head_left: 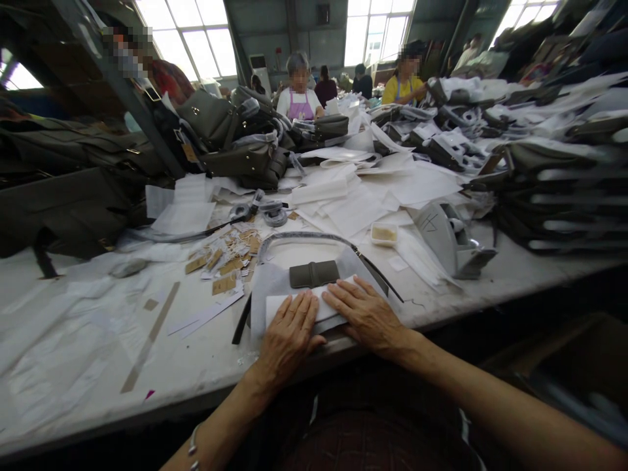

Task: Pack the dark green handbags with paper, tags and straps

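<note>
My left hand (290,331) and my right hand (366,313) lie flat, fingers stretched, on a folded white sheet (275,306) near the table's front edge. Beneath it spreads a thin greyish wrapping sheet (267,278), which covers most of what seems to be a handbag. A dark olive flap with a strap across it (314,273) shows just beyond my fingertips. Behind it arches a handle wrapped in clear film (304,235). Dark strap ends stick out on both sides. The bag's lower part is hidden under the sheets and my hands.
Left of the bag lie several brown tags (224,284) and paper strips. A small plastic tub (384,234) and a tape dispenser (444,239) stand to the right. Loose white sheets (363,196) and piled olive bags (240,157) fill the back. Co-workers are across the table.
</note>
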Available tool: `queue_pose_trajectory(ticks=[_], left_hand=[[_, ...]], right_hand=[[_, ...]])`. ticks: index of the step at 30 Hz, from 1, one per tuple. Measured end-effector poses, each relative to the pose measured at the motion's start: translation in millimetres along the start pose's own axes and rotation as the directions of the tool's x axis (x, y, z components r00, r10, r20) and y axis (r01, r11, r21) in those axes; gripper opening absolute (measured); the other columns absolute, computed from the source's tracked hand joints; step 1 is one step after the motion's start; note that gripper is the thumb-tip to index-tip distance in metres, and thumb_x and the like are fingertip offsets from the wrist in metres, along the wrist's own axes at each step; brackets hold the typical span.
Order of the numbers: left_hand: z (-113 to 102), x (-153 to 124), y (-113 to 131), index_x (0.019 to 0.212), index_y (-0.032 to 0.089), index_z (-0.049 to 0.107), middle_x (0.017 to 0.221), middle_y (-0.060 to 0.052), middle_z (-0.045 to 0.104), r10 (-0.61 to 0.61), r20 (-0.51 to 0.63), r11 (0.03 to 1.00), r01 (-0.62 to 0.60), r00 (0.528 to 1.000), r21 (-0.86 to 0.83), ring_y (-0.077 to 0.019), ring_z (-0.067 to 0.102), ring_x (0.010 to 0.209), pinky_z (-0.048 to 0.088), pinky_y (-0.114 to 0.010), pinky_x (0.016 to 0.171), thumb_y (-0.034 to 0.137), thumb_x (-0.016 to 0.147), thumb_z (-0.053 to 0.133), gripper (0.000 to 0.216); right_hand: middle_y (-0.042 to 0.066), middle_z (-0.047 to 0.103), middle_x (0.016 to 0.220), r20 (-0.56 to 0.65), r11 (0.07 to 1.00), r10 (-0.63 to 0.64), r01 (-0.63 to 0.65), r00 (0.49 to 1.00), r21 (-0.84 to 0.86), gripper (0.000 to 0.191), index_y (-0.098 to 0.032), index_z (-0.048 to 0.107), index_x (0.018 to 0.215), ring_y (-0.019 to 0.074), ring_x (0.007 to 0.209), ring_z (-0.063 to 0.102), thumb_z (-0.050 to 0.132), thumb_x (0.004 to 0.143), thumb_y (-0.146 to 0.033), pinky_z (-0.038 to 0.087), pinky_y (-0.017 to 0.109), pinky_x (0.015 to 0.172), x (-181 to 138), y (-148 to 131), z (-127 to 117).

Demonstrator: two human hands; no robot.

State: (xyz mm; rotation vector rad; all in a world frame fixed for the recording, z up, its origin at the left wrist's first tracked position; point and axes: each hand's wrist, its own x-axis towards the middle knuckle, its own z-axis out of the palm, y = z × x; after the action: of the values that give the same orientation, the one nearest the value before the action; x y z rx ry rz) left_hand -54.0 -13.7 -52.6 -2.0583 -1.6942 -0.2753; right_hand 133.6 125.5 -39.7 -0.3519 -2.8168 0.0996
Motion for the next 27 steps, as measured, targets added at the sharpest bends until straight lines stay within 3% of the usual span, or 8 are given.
queue_pose_trajectory(ticks=[4, 14, 17, 20, 22, 24, 26, 27], left_hand=[[-1.9, -1.0, 5.1, 0.143, 0.014, 0.046, 0.145, -0.010, 0.051, 0.057, 0.003, 0.995, -0.057, 0.998, 0.082, -0.0269, 0.046, 0.134, 0.035, -0.046, 0.113, 0.014, 0.098, 0.035, 0.046], [6.1, 13.9, 6.0, 0.129, 0.002, 0.057, 0.131, -0.023, 0.060, 0.177, -0.053, 0.969, -0.164, 0.983, 0.186, -0.0299, 0.060, 0.118, 0.047, -0.041, 0.101, 0.003, 0.088, 0.033, 0.047], [10.0, 12.9, 1.3, 0.133, 0.006, 0.053, 0.132, -0.022, 0.060, 0.194, -0.047, 0.968, -0.183, 0.980, 0.173, -0.0296, 0.060, 0.118, 0.048, -0.040, 0.099, 0.007, 0.089, 0.037, 0.047], [9.0, 13.9, -0.3, 0.138, 0.010, 0.048, 0.132, -0.020, 0.059, 0.158, -0.039, 0.981, -0.152, 0.987, 0.124, -0.0301, 0.062, 0.112, 0.049, -0.042, 0.096, 0.016, 0.091, 0.041, 0.048], [6.1, 17.3, 0.3, 0.139, 0.011, 0.047, 0.130, -0.020, 0.060, 0.140, -0.022, 0.986, -0.137, 0.990, 0.094, -0.0313, 0.064, 0.106, 0.050, -0.044, 0.091, 0.019, 0.091, 0.043, 0.049], [2.7, 22.2, 1.8, 0.136, 0.010, 0.049, 0.126, -0.020, 0.060, 0.155, -0.003, 0.985, -0.155, 0.988, 0.081, -0.0324, 0.064, 0.102, 0.051, -0.044, 0.087, 0.018, 0.090, 0.044, 0.047], [-0.7, 27.2, 4.1, 0.132, 0.008, 0.053, 0.121, -0.021, 0.062, 0.165, 0.013, 0.983, -0.165, 0.986, 0.084, -0.0327, 0.065, 0.097, 0.052, -0.044, 0.083, 0.017, 0.090, 0.044, 0.044], [-2.1, 29.3, 5.4, 0.130, 0.007, 0.055, 0.120, -0.022, 0.062, 0.166, 0.019, 0.982, -0.167, 0.986, 0.085, -0.0327, 0.065, 0.095, 0.052, -0.043, 0.081, 0.016, 0.090, 0.043, 0.042]], right_hand=[[0.012, 0.051, 0.145, 0.021, 1.000, -0.001, 0.001, 1.000, -0.017, 0.059, -0.016, 0.046, 0.141, 0.0306, 0.134, 0.044, 0.059, 0.084, -0.014, 0.027, 0.054, 0.116, 0.5, 2.9, -0.6], [0.013, 0.051, 0.143, -0.043, 0.983, 0.134, -0.138, 0.990, -0.122, 0.042, -0.016, 0.047, 0.138, 0.0294, 0.136, 0.040, 0.045, 0.096, -0.020, 0.019, 0.056, 0.118, 5.9, -21.4, -3.5], [0.011, 0.050, 0.144, -0.098, 0.990, 0.130, -0.134, 0.987, -0.037, 0.049, -0.017, 0.046, 0.138, 0.0275, 0.138, 0.037, 0.057, 0.093, -0.031, 0.016, 0.054, 0.119, -11.3, -17.9, -17.7], [0.008, 0.058, 0.137, -0.249, 0.982, 0.188, -0.175, 0.950, 0.073, 0.041, -0.020, 0.052, 0.132, 0.0225, 0.132, 0.046, 0.056, 0.094, -0.033, 0.023, 0.048, 0.118, -57.3, 8.9, -42.1], [0.009, 0.066, 0.123, -0.356, 0.931, 0.365, -0.336, 0.861, 0.140, 0.027, -0.020, 0.061, 0.118, 0.0217, 0.119, 0.057, 0.053, 0.095, -0.032, 0.036, 0.043, 0.110, -104.7, 38.3, -60.8], [0.008, 0.071, 0.103, -0.352, 0.755, 0.652, -0.621, 0.672, 0.210, 0.021, -0.020, 0.066, 0.099, 0.0214, 0.101, 0.065, 0.053, 0.094, -0.035, 0.048, 0.037, 0.093, -162.1, 70.5, -79.1], [0.005, 0.072, 0.092, -0.119, 0.445, 0.894, -0.883, 0.431, 0.150, 0.023, -0.020, 0.067, 0.091, 0.0189, 0.086, 0.068, 0.053, 0.092, -0.038, 0.051, 0.030, 0.078, -223.4, 97.7, -94.2], [0.003, 0.073, 0.090, 0.028, 0.312, 0.949, -0.949, 0.314, 0.049, 0.021, -0.022, 0.068, 0.091, 0.0175, 0.084, 0.068, 0.054, 0.090, -0.038, 0.050, 0.028, 0.075, -253.2, 107.5, -99.6]])
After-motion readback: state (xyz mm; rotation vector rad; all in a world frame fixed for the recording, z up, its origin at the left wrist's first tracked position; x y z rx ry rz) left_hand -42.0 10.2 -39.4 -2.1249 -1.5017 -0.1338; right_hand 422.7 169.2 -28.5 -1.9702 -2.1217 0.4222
